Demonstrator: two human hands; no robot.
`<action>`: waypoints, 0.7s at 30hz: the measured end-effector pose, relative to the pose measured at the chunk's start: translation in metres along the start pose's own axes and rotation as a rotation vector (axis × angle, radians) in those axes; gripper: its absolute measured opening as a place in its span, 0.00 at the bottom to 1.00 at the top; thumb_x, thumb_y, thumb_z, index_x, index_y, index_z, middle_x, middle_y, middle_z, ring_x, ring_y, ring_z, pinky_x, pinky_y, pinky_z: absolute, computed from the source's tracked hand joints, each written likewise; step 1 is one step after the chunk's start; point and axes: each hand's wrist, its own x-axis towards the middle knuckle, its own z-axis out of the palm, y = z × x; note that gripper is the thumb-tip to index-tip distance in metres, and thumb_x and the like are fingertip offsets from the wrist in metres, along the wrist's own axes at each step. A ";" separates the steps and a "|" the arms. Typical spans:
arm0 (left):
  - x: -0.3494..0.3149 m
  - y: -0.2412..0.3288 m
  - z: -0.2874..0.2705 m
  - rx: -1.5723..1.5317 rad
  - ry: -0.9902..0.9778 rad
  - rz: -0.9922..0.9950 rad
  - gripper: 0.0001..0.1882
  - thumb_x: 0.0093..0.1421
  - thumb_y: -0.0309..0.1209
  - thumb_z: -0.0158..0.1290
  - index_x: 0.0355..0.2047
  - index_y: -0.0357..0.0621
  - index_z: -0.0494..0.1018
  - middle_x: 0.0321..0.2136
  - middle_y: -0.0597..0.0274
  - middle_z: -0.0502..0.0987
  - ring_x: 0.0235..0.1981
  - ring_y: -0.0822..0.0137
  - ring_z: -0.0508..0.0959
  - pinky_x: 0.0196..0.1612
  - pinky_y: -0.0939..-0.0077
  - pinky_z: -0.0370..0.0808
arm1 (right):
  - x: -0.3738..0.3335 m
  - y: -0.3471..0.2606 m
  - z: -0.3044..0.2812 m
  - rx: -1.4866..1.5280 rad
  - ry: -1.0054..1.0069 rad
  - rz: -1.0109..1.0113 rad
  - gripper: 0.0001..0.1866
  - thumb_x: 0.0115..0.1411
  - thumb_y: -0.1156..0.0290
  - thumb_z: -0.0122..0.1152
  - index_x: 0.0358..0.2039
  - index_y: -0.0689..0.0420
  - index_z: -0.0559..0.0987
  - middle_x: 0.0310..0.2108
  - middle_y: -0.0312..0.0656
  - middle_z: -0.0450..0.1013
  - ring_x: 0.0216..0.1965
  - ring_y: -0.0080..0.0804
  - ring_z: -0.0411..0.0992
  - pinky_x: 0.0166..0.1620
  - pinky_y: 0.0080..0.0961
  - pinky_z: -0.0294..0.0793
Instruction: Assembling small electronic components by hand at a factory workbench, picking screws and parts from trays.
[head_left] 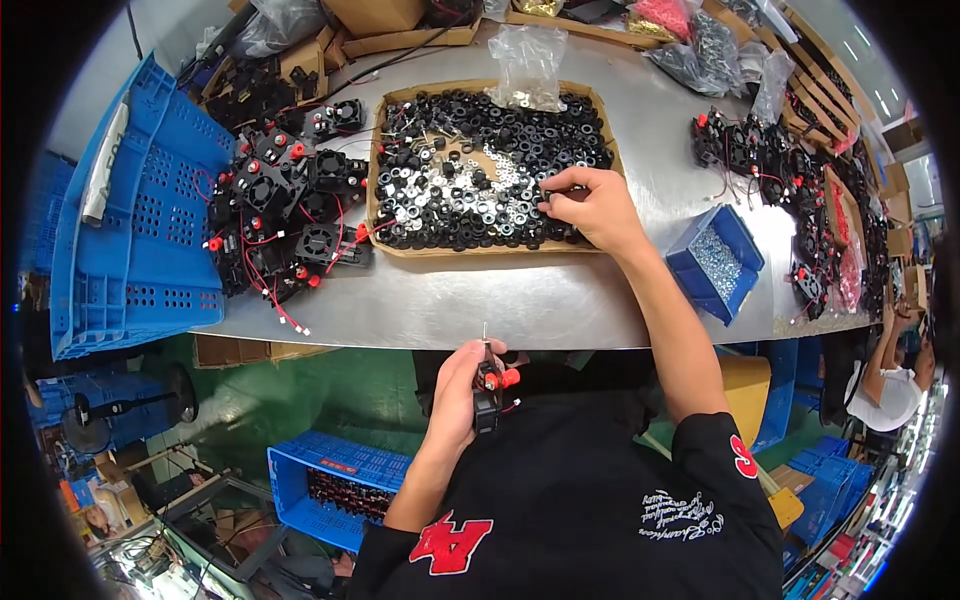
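Observation:
My left hand (453, 400), below the table's front edge, is closed round a small black assembly (487, 405) with red knobs. A thin metal pin sticks up from its top. Over the right part of a shallow cardboard tray (480, 250), my right hand (598, 208) has thumb and fingertips pinched together. Whatever is between them is too small or hidden to make out. Black rings (450, 110) and silver-white washers (500, 185) fill much of the tray, with bare cardboard showing in the middle. A clear plastic bag (530, 60) lies on its far edge.
Black fan units (270, 190) with red knobs and wires are heaped left of the tray, beside a tall blue crate (150, 210). A blue bin (715, 262) of small metal parts stands right. More fan units (750, 150) lie beyond it. Another blue crate (330, 480) sits below.

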 end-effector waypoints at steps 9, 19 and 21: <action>-0.001 -0.001 -0.001 0.013 -0.009 -0.011 0.18 0.68 0.39 0.43 0.42 0.34 0.71 0.23 0.68 0.72 0.17 0.80 0.68 0.18 0.87 0.65 | 0.002 -0.014 -0.001 -0.092 -0.058 0.132 0.12 0.54 0.78 0.58 0.37 0.69 0.81 0.29 0.42 0.78 0.33 0.28 0.80 0.38 0.18 0.78; -0.002 0.000 0.000 0.016 -0.054 -0.024 0.17 0.69 0.39 0.43 0.42 0.35 0.72 0.25 0.67 0.72 0.22 0.79 0.72 0.23 0.85 0.70 | 0.003 -0.011 -0.002 -0.125 -0.068 0.072 0.11 0.52 0.78 0.59 0.36 0.69 0.81 0.29 0.42 0.78 0.32 0.25 0.79 0.37 0.17 0.77; -0.003 0.004 0.004 0.007 -0.016 -0.032 0.18 0.69 0.39 0.43 0.43 0.33 0.71 0.23 0.69 0.71 0.17 0.81 0.67 0.18 0.87 0.65 | 0.001 -0.014 0.001 -0.189 -0.052 0.011 0.12 0.51 0.76 0.61 0.37 0.66 0.82 0.29 0.39 0.79 0.29 0.21 0.76 0.34 0.18 0.75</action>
